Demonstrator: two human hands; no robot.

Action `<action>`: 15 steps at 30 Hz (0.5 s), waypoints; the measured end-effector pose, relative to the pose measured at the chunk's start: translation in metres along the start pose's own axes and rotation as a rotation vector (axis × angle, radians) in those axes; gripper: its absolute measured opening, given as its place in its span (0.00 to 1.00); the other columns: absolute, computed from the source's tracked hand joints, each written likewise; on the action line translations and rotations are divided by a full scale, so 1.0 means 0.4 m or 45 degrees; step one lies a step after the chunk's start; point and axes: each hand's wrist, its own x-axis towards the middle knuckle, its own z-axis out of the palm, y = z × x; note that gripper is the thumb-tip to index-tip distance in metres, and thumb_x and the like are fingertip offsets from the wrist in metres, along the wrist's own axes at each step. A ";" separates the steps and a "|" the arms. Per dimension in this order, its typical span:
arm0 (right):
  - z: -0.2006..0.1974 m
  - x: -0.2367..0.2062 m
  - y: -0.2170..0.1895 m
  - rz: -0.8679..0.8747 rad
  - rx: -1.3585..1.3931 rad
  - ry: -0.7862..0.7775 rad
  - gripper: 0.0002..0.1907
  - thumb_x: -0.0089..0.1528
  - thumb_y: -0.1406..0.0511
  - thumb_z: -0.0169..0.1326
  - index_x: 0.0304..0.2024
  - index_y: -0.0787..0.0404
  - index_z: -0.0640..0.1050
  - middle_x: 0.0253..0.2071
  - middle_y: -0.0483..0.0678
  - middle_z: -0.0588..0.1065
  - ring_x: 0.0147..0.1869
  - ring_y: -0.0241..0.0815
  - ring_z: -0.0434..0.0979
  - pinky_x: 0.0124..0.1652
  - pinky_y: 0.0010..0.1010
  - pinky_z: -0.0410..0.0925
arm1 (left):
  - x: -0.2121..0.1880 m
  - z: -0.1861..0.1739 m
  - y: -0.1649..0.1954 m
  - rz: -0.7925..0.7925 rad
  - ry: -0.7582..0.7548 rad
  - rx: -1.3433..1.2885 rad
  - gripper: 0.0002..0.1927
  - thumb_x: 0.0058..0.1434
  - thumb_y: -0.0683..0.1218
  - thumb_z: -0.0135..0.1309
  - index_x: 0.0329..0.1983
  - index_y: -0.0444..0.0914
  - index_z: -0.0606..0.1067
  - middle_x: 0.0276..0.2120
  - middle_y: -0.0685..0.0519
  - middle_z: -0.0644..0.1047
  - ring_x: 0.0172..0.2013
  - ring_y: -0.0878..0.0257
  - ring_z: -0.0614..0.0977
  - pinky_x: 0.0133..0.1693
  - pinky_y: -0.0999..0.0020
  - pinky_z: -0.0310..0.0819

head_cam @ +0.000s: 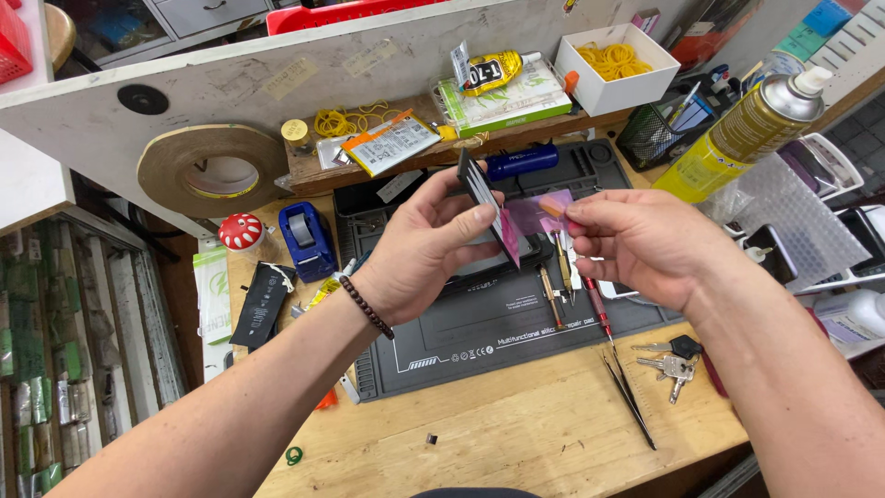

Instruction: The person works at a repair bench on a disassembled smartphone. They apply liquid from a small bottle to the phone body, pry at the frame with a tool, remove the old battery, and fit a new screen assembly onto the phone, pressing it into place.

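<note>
Left hand (419, 254): raised above the mat, its grip closed on a thin dark phone (481, 195) held edge-on, thumb on the near face, fingers behind.
Right hand (636, 242): level with the left, fingertips pinched on a pink film (536, 214) that runs from the phone's edge; a small orange tab sits at the pinch, though it may be part of the film.
Phone: in the air over the dark work mat (502, 337), touching only the left hand and the film.
Mat: lies on the wooden surface (535, 429); screwdrivers (597, 309) rest on it under the hands.
Nearby: tweezers (630, 398) and keys (673, 361) right of the mat, blue tape dispenser (307, 240) left, yellow spray can (742, 134) upper right.
</note>
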 end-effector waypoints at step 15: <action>-0.187 0.083 0.030 -0.233 -0.895 0.868 0.18 0.73 0.57 0.54 0.50 0.68 0.79 0.38 0.53 0.78 0.39 0.47 0.81 0.37 0.38 0.75 | -0.002 -0.060 -0.009 -0.180 0.066 -0.474 0.14 0.66 0.47 0.57 0.52 0.40 0.71 0.51 0.47 0.78 0.56 0.52 0.80 0.60 0.48 0.74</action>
